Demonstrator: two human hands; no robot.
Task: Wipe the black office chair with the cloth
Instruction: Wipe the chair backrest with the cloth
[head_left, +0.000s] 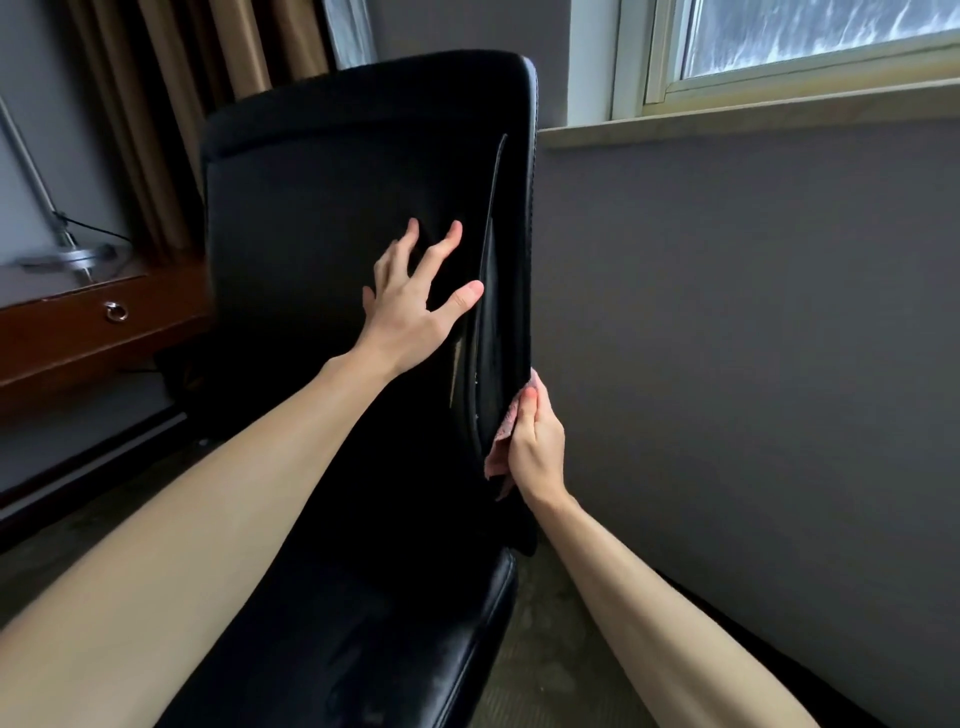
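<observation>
The black office chair (322, 218) fills the middle of the view, its backrest upright and its glossy seat running down toward the bottom edge. It stands on the carpeted floor (545, 649), between a wooden table (62, 332) on the left and a grey wall (753, 312) on the right, with its right edge close beside the wall. The table's near edge carries a drawer, closed, with a metal ring pull (116, 312); what the drawer holds cannot be seen. On the tabletop a metal lamp base (78, 257) stands near the near edge, with a thin cable trailing from it. Brown curtains (171, 104) hang behind the table and the chair's top left corner. Above the wall runs a pale sill (727, 122) under a window (810, 36).

The left hand (410, 306) lies spread on the front of the backrest, fingers apart and thumb reaching toward the right edge. The right hand (537, 447) grips a pink cloth (501, 441), bunched under its fingers, pressed against the lower right edge of the backrest.
</observation>
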